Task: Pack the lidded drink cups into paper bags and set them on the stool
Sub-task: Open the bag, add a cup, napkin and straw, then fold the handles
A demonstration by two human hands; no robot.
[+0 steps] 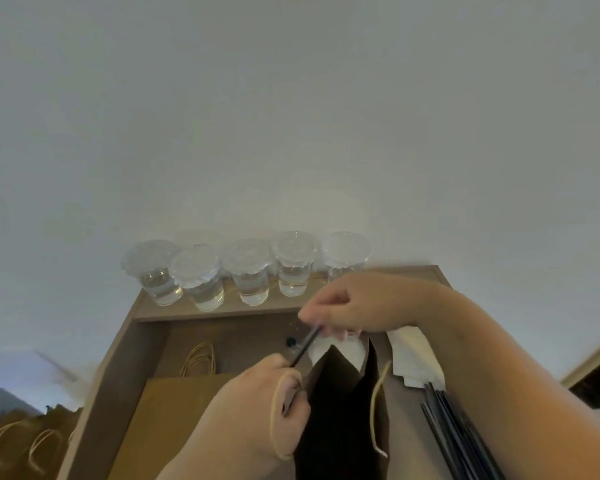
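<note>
Several clear lidded cups point(250, 271) holding pale liquid stand in a row on the raised back ledge of a wooden table point(125, 341). An open paper bag point(340, 410) stands upright in front of me, its inside dark, with a lidded cup's white top point(350, 351) showing at its mouth. My left hand point(257, 407) grips the bag's left edge, the handle cord looped over it. My right hand point(357, 306) pinches a thin black straw point(303, 349) above the bag; the straw's lower end reaches my left fingers.
A flat stack of brown paper bags point(174, 417) lies on the table at left. White napkins point(416, 358) and a bundle of black straws point(454, 431) lie at right. More bags with cord handles point(18, 441) stand at the lower left. A white wall rises behind.
</note>
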